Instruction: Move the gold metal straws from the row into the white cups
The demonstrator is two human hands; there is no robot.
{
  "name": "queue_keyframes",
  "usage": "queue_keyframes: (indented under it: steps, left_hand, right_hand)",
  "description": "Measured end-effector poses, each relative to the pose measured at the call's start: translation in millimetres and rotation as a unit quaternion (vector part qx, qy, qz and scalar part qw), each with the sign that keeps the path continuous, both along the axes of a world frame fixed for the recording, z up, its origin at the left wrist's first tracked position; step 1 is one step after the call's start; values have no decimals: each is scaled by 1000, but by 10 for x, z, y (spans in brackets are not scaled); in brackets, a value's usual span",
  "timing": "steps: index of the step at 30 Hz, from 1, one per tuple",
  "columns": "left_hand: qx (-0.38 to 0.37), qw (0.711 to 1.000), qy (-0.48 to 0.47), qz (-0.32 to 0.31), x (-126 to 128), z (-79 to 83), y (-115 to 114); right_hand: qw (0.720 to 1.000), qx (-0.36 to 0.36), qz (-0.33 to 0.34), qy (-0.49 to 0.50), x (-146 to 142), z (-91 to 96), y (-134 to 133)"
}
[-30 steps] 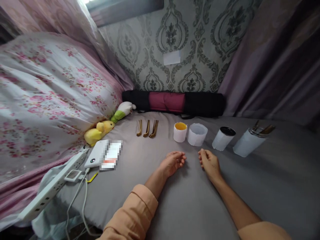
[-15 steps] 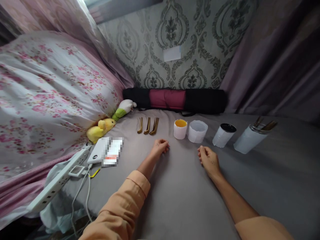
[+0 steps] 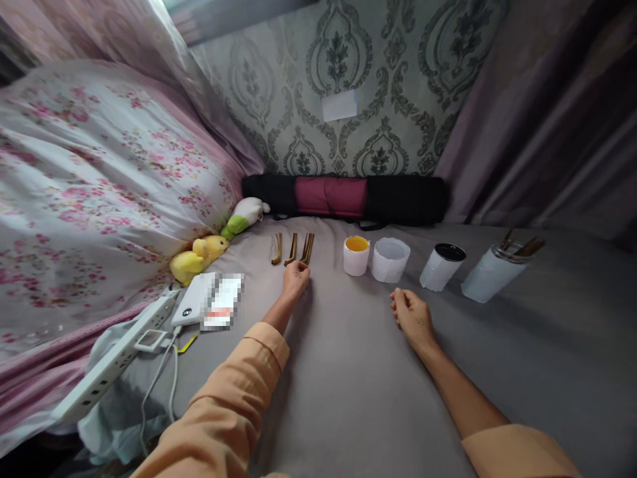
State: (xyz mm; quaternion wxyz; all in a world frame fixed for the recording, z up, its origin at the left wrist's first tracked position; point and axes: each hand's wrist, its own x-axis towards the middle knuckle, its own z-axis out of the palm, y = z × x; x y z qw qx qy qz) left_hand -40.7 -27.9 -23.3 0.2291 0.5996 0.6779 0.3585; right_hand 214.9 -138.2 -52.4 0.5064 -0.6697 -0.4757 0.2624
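Note:
Three small bunches of bronze-coloured thin rods, bent at the near end like metal drinking straws, lie in a row: the left bunch (image 3: pixel 277 249), the middle bunch (image 3: pixel 292 247) and the right bunch (image 3: pixel 309 245). My left hand (image 3: pixel 297 275) is at the near end of the right bunch, fingers curled and covering its bent part. Whether it grips any rod is hidden. My right hand (image 3: pixel 412 315) rests closed on the grey sheet, nothing visible in it. It is just in front of a translucent white tub (image 3: pixel 391 262), beside a white cup with a yellow inside (image 3: pixel 356 257).
Farther right are a white can with a dark inside (image 3: pixel 442 269) and a tilted white container (image 3: pixel 492 275) holding brown sticks. A black and maroon bag (image 3: pixel 343 197) lies along the wall. Left are plush toys (image 3: pixel 199 257), a white power bank (image 3: pixel 196 302) and a power strip (image 3: pixel 117 358).
My left hand has moved left and away from me, to the right bunch of rods. The right hand stays closed in place. The view has shifted slightly.

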Motion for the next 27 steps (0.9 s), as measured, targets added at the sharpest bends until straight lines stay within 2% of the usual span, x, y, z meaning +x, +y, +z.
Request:
queue_keyframes:
  steps: [5, 12, 27]
  left_hand:
    - [38, 997, 64, 3, -58, 63, 62]
    - [69, 988, 133, -22, -99, 55, 191]
    - [35, 977, 204, -42, -50, 79, 356]
  right_hand:
    - [1000, -2, 0, 3, 3, 7, -6]
    - [1000, -4, 1, 3, -3, -6, -10]
    - [1000, -9, -2, 1, -14, 23, -2]
